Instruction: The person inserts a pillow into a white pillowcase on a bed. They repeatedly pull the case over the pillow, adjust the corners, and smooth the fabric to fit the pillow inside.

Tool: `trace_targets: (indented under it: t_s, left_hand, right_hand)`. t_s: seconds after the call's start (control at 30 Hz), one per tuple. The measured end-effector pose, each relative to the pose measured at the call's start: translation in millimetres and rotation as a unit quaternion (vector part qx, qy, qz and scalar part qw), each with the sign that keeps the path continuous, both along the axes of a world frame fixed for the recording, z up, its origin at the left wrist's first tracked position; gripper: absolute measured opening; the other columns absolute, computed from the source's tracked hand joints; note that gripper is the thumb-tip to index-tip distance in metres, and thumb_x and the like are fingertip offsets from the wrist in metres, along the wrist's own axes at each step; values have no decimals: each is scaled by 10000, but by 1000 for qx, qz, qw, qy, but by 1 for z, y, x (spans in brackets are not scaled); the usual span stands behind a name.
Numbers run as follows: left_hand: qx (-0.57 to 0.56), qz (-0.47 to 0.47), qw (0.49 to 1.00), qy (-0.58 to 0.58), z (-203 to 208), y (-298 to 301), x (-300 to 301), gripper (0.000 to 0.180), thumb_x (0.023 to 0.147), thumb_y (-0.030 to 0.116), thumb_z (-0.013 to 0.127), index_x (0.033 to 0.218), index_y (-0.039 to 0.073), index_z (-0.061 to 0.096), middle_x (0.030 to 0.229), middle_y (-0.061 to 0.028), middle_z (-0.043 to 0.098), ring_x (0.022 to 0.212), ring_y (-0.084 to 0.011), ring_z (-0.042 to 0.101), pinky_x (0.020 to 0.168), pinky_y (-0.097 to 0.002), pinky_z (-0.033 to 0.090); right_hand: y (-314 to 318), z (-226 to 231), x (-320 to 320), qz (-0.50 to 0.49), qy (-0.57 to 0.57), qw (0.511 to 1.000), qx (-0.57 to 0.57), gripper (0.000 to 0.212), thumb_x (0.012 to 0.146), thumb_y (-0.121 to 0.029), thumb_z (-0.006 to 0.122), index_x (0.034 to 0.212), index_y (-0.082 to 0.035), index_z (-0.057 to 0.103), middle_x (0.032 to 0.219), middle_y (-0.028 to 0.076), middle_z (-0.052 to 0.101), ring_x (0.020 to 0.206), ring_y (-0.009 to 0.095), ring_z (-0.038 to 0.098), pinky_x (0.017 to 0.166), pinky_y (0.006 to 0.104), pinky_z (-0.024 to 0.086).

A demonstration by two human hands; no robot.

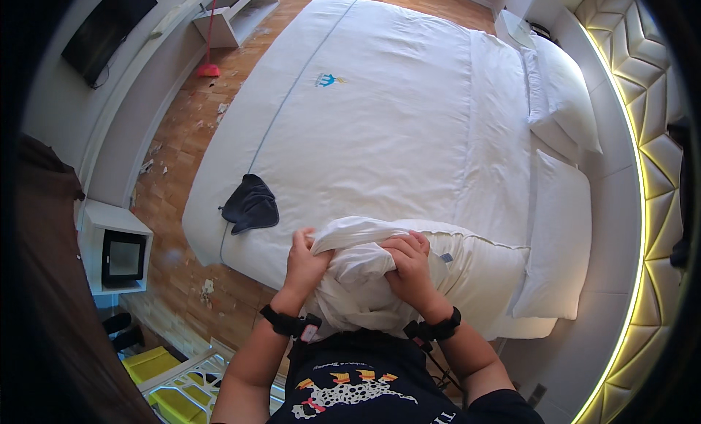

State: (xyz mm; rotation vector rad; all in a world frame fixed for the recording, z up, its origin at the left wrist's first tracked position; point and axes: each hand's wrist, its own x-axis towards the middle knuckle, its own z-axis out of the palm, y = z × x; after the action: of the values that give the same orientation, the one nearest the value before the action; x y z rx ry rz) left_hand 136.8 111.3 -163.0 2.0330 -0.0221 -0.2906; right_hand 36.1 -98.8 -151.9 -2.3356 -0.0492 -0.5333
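Bunched white bed linen is gathered at the near edge of the bed, right in front of me. My left hand is closed around its left side. On the other side, my right hand grips a fold with fingers bent over the cloth. Whether it is a sheet or a duvet cover I cannot tell. A small blue-grey tag shows beside my right hand. Beyond lies the white duvet, spread over the large bed, with a thin grey line and a blue emblem. A dark grey cloth rests on it, left of my hands.
White pillows lie along the lit, padded headboard at right. Paper scraps litter the wooden floor at left, where a red dustpan stands farther off. Near left are a white cabinet and a yellow seat.
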Motion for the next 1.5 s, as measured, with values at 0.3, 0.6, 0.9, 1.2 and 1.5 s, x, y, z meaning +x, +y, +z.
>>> trace_targets:
  t_s: [0.3, 0.6, 0.9, 1.2, 1.5]
  left_hand:
    - [-22, -211, 936, -280, 72, -33, -13, 151, 911, 52, 787, 1023, 24, 689, 938, -128, 680, 880, -304, 663, 798, -382, 536]
    - [12, -165, 952, -257, 53, -22, -2, 75, 962, 30, 714, 963, 5, 643, 912, -151, 646, 789, -309, 639, 714, -365, 522]
    - [-100, -217, 965, -106, 40, -26, 4, 87, 981, 31, 703, 1063, 1, 705, 1032, -114, 717, 941, -228, 677, 833, -337, 539]
    - [-125, -326, 933, -90, 61, -8, 22, 275, 914, -5, 763, 1188, 29, 759, 1094, -115, 739, 1016, -243, 693, 899, -337, 539]
    - [-127, -294, 938, -134, 52, -9, 16, 227, 902, -23, 749, 1123, 23, 770, 1033, -103, 726, 957, -244, 689, 849, -333, 549]
  right_hand:
    - [4, -6, 18, -7, 13, 1000, 6, 262, 796, -90, 753, 1055, -127, 732, 1084, 10, 707, 1146, 250, 628, 1101, 505, 344]
    - [4, -12, 19, 34, 18, 999, -10, 258, 783, -122, 787, 1033, -168, 739, 1062, -34, 705, 1098, 204, 633, 1078, 515, 354]
    - [6, -13, 14, 45, 29, 998, -19, 284, 791, -101, 785, 1065, -152, 735, 1088, -27, 703, 1099, 212, 626, 1089, 508, 340]
    - [6, -11, 14, 43, 31, 998, -16, 278, 807, -102, 777, 1077, -143, 725, 1090, -9, 704, 1098, 219, 626, 1088, 491, 334]
    - [8, -14, 14, 40, 26, 999, -21, 289, 806, -108, 781, 1088, -140, 723, 1093, -9, 705, 1091, 221, 626, 1081, 497, 338]
